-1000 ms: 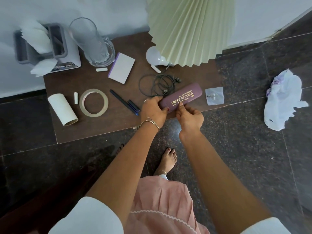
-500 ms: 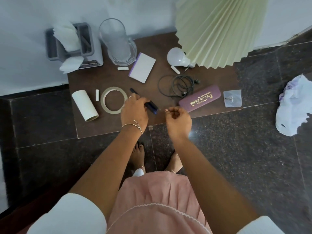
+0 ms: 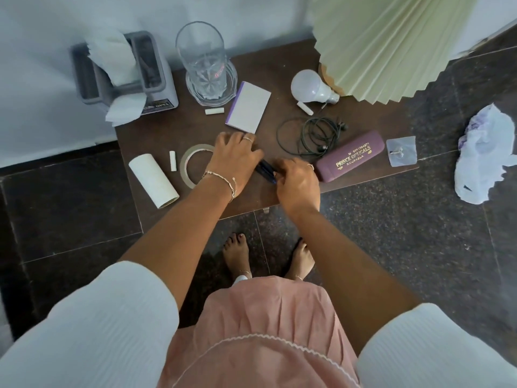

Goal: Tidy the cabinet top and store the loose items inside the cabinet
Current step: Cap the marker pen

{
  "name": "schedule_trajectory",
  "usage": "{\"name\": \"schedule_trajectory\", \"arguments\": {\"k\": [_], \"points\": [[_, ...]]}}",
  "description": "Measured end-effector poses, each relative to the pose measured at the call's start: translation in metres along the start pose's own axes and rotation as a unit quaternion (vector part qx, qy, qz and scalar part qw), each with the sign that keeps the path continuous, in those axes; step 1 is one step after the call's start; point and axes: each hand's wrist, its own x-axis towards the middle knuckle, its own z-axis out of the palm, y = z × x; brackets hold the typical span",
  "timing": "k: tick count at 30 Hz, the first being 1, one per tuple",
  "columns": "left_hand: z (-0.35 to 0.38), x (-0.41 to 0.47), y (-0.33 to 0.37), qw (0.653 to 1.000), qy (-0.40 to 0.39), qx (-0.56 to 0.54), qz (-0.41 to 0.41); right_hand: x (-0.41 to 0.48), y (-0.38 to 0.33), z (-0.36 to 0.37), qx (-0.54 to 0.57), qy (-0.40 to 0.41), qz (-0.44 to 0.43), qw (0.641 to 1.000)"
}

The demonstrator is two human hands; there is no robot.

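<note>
On the brown cabinet top point(image 3: 282, 60) lie loose items. Two dark blue pens point(image 3: 265, 170) sit near the front edge. My left hand point(image 3: 234, 161) covers their far ends and my right hand point(image 3: 297, 182) closes on their near ends; both hands have fingers curled round them. A purple spectacle case point(image 3: 350, 156) lies just right of my right hand. A tape ring point(image 3: 190, 163), partly under my left wrist, a white roll point(image 3: 153, 180), a notepad point(image 3: 249, 107), black earphones point(image 3: 313, 135) and a bulb point(image 3: 311, 87) lie around.
A glass vase point(image 3: 206, 63) and a grey tissue holder point(image 3: 123, 71) stand at the back left. A pleated lamp shade point(image 3: 391, 43) overhangs the right side. A clear adhesive hook point(image 3: 401, 151) sits at the right edge. Crumpled paper point(image 3: 484, 152) lies on the dark floor.
Both hands let go of the spectacle case and moved left. My left hand reached the pens first, then my right hand joined it on them.
</note>
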Motion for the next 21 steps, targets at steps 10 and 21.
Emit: {"name": "schedule_trajectory", "arguments": {"k": [10, 21], "points": [[-0.017, -0.013, -0.027, 0.999, 0.001, 0.000, 0.036, 0.006, -0.003, 0.003, 0.063, -0.022, 0.071, 0.995], [-0.026, -0.052, -0.025, 0.911, 0.068, -0.371, -0.167, -0.010, -0.031, -0.015, 0.733, 0.007, 0.278, 0.621]]}}
